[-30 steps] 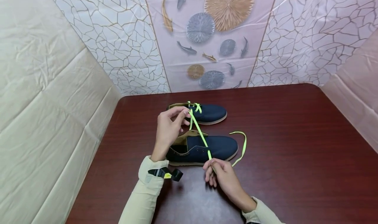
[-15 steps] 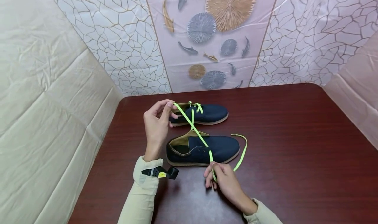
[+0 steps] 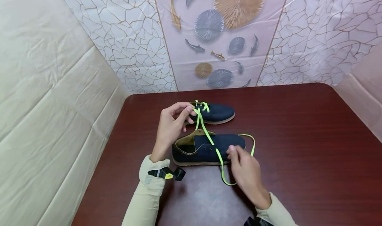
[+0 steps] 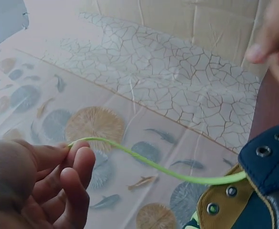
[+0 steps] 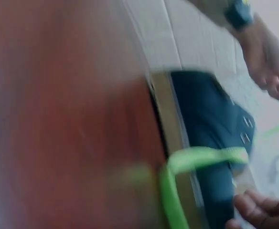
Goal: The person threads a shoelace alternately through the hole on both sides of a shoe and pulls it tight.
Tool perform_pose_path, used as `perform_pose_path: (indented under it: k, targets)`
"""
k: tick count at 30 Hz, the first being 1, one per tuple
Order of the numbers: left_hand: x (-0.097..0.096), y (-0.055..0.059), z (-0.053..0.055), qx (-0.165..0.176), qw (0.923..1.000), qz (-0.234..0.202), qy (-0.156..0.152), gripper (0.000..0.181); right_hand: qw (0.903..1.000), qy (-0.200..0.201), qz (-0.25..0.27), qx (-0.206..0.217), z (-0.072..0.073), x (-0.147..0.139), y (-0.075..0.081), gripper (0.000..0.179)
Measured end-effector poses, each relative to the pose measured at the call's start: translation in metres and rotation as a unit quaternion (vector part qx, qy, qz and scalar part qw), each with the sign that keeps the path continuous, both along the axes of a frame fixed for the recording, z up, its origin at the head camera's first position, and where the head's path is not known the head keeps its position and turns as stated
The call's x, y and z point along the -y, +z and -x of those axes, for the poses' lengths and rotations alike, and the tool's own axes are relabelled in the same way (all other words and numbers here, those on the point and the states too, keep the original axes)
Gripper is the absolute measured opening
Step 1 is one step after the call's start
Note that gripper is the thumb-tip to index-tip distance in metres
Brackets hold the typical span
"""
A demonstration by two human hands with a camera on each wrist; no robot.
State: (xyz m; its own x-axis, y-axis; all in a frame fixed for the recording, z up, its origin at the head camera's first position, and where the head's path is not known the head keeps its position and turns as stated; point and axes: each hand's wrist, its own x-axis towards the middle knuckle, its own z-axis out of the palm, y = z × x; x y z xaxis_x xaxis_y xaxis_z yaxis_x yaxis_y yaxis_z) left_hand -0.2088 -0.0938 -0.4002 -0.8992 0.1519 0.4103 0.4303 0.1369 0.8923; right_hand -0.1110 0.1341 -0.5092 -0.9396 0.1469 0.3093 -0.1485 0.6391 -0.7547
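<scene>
Two dark blue shoes lie side by side, toes to the right. With thumb and fingertips, my left hand pinches the bright green shoelace above the heel end of the far shoe. From there the lace slants down into the front eyelet of the near shoe, shown passing under the side flap in the left wrist view. It comes out on the near side and loops onto the table. Over the near shoe's toe, my right hand has loosely bent fingers, with no lace seen between the fingertips.
The far shoe has a green lace tied through its eyelets, with a strand hanging toward the near shoe. The free lace tail curves around the near shoe's toe. Patterned cloth stands behind the reddish-brown table.
My left hand pulled the lace up and left, then came back right, and the strand now sags. My right hand has let go of the lace and moved right and up toward the toe.
</scene>
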Motion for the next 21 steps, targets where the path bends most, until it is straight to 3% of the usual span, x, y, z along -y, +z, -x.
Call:
perform_pose_path:
  k: [3,6,10,13,18,21]
  targets:
    - [-0.006,0.003,-0.001,0.007,0.999,0.021,-0.039,0.016,0.9977,0.02,0.041,-0.05,0.01,-0.007,0.007,0.027]
    - [-0.01,0.006,-0.005,0.022,0.995,0.057,-0.079,0.014,0.9887,0.088,0.093,-0.077,0.018,-0.005,0.013,0.025]
    - [-0.014,0.006,-0.011,0.035,0.9828,0.126,-0.131,0.015,0.968,0.193,0.129,-0.096,0.025,0.004,0.022,0.046]
    - [-0.018,0.003,-0.013,0.037,0.9742,0.158,-0.157,0.016,0.9499,0.245,0.161,-0.107,0.029,0.009,0.025,0.046]
    - [-0.024,-0.001,-0.013,0.036,0.9748,0.153,-0.159,0.015,0.9205,0.275,0.242,-0.137,0.031,0.013,0.024,0.025]
    - [-0.026,-0.004,-0.012,0.034,0.978,0.146,-0.146,0.016,0.9134,0.265,0.274,-0.142,0.03,0.014,0.023,0.024]
